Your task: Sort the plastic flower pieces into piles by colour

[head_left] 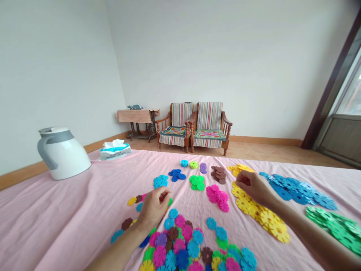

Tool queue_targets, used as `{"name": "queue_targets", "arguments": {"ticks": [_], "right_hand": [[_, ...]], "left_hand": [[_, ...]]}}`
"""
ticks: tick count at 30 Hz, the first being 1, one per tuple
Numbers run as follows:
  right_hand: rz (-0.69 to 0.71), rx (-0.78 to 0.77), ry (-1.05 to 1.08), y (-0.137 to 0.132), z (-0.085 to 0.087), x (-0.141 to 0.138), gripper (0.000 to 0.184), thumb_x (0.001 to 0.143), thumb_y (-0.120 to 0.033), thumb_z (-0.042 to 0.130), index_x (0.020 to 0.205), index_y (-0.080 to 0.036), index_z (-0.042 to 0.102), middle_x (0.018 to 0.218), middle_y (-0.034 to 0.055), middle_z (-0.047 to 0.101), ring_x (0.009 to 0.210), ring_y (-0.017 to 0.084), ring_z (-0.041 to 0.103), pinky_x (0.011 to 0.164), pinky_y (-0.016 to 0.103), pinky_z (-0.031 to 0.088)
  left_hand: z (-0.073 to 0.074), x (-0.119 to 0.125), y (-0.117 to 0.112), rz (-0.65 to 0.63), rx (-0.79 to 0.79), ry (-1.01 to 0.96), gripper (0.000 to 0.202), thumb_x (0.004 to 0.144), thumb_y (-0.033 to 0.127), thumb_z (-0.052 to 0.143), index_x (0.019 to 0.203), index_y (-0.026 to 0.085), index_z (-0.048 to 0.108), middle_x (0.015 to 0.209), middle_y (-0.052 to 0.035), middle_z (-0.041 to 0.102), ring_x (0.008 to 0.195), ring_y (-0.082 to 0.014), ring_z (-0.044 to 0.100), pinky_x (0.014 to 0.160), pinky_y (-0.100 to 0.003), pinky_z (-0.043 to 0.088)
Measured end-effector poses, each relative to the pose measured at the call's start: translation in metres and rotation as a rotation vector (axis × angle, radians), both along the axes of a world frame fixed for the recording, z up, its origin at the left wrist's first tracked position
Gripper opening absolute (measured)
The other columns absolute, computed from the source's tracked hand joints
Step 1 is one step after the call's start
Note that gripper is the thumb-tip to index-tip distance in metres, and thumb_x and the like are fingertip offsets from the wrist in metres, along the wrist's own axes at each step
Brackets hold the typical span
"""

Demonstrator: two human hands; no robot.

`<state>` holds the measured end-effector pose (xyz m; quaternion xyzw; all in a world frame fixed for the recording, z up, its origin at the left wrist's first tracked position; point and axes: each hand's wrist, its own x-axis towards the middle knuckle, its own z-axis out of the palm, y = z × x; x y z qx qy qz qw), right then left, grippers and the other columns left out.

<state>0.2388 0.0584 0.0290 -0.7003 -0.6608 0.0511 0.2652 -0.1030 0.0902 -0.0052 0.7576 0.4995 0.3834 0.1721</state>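
Notched plastic flower discs lie sorted by colour on a pink cloth. My left hand (155, 205) hovers with curled, pinched fingers above the left edge of a mixed disc heap (180, 244); anything in its fingertips is hidden. Just beyond it are light blue discs (160, 181) and dark blue discs (177, 175). My right hand (254, 186) is closed over the far end of the large yellow discs (254, 209), close to the smaller yellow discs (239, 168). Whether its fingertips hold a disc cannot be made out. Pink discs (217, 197) and brown discs (218, 174) sit to its left.
Large blue discs (301, 189) and large green discs (335, 226) spread along the right. Green discs (196, 183) lie mid-cloth, with purple discs (203, 168) behind. A white jug (67, 156) and tissue box (115, 150) stand at the far left. Two wooden chairs (210, 133) are beyond the cloth.
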Motion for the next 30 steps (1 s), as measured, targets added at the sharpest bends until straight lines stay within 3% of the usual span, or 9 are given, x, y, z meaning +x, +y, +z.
{"name": "queue_targets", "arguments": {"ticks": [3, 6, 9, 13, 17, 20, 24, 30], "right_hand": [[-0.217, 0.028, -0.051, 0.026, -0.009, 0.045, 0.009, 0.075, -0.02, 0.05, 0.068, -0.018, 0.056, 0.07, 0.0049, 0.066, 0.065, 0.017, 0.059, 0.056, 0.024, 0.037], [-0.362, 0.019, -0.107, 0.044, -0.017, 0.073, 0.008, 0.073, -0.016, 0.052, 0.068, -0.017, 0.058, 0.072, 0.0083, 0.067, 0.07, 0.02, 0.061, 0.057, 0.026, 0.038], [-0.435, -0.018, -0.148, 0.056, -0.023, 0.086, 0.009, 0.075, -0.016, 0.054, 0.069, -0.016, 0.061, 0.074, 0.0089, 0.066, 0.073, 0.02, 0.061, 0.059, 0.027, 0.04], [-0.483, -0.088, -0.168, 0.069, -0.031, 0.092, 0.015, 0.086, -0.029, 0.055, 0.086, -0.015, 0.062, 0.083, 0.0031, 0.064, 0.076, 0.014, 0.06, 0.066, 0.029, 0.048], [-0.472, -0.09, -0.161, 0.074, -0.037, 0.091, 0.022, 0.089, -0.035, 0.053, 0.097, -0.016, 0.06, 0.095, 0.0027, 0.063, 0.082, 0.014, 0.061, 0.073, 0.032, 0.051], [-0.44, -0.038, -0.145, 0.071, -0.035, 0.087, 0.017, 0.087, -0.028, 0.054, 0.094, -0.015, 0.062, 0.09, 0.0043, 0.066, 0.082, 0.016, 0.062, 0.072, 0.031, 0.049], [-0.397, 0.06, -0.126, 0.054, -0.025, 0.078, 0.019, 0.081, -0.017, 0.048, 0.092, -0.015, 0.064, 0.089, 0.0099, 0.07, 0.086, 0.022, 0.064, 0.068, 0.028, 0.045], [-0.209, 0.075, -0.125, 0.02, -0.025, 0.057, 0.023, 0.082, -0.028, 0.044, 0.087, -0.021, 0.065, 0.085, 0.0048, 0.073, 0.079, 0.02, 0.066, 0.067, 0.025, 0.045]], "left_hand": [[0.001, 0.0, -0.001, -0.002, 0.0, -0.009, 0.016, 0.079, 0.025, 0.05, 0.074, 0.019, 0.063, 0.066, -0.0005, 0.068, 0.062, -0.0149, 0.063, 0.062, -0.022, 0.045], [0.001, 0.0, -0.001, 0.002, 0.001, -0.009, 0.016, 0.079, 0.024, 0.049, 0.074, 0.018, 0.063, 0.066, -0.0004, 0.068, 0.063, -0.0148, 0.063, 0.063, -0.022, 0.045], [0.001, 0.0, -0.002, 0.005, 0.003, -0.016, 0.016, 0.079, 0.024, 0.049, 0.075, 0.018, 0.063, 0.067, -0.0005, 0.068, 0.064, -0.0153, 0.063, 0.063, -0.022, 0.045], [0.0, -0.001, -0.001, 0.005, 0.004, -0.031, 0.016, 0.079, 0.024, 0.049, 0.075, 0.018, 0.063, 0.067, -0.0009, 0.068, 0.064, -0.0156, 0.063, 0.064, -0.023, 0.046], [0.0, -0.002, 0.0, 0.005, 0.001, -0.027, 0.017, 0.08, 0.025, 0.048, 0.075, 0.018, 0.063, 0.066, -0.0007, 0.067, 0.062, -0.0154, 0.063, 0.062, -0.023, 0.045], [0.001, -0.002, 0.0, 0.01, 0.001, -0.014, 0.017, 0.08, 0.025, 0.049, 0.075, 0.018, 0.063, 0.066, -0.0005, 0.067, 0.063, -0.015, 0.063, 0.062, -0.022, 0.045], [0.003, -0.001, -0.001, 0.012, 0.002, -0.008, 0.016, 0.08, 0.024, 0.049, 0.073, 0.018, 0.062, 0.066, -0.0001, 0.067, 0.062, -0.0144, 0.062, 0.062, -0.021, 0.044], [0.0, 0.0, -0.001, 0.0, 0.0, -0.01, 0.015, 0.079, 0.023, 0.049, 0.075, 0.018, 0.063, 0.066, -0.0002, 0.068, 0.062, -0.0144, 0.063, 0.062, -0.021, 0.044]]}}
